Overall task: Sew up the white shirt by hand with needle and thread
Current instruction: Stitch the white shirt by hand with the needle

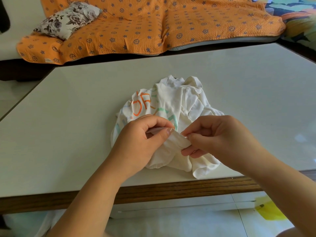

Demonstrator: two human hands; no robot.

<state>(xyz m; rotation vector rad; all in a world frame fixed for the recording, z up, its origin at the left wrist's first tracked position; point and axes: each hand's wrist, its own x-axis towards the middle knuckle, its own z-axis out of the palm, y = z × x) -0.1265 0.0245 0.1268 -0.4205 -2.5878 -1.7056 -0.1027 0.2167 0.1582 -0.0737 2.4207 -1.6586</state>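
The crumpled white cotton shirt [172,103] lies near the pale tabletop's [77,117] front edge. The left hand [142,139] pinches one fold taut so that the right hand [217,135], fingers curled, can pinch its other end. The needle is too small to confirm.

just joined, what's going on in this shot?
A person is working on a crumpled white shirt lying on a table. The left hand pinches a fold of the fabric near the front edge, and the right hand grips the other end of that fold, thumb and forefinger pinched at its edge. I cannot make out the needle or thread.
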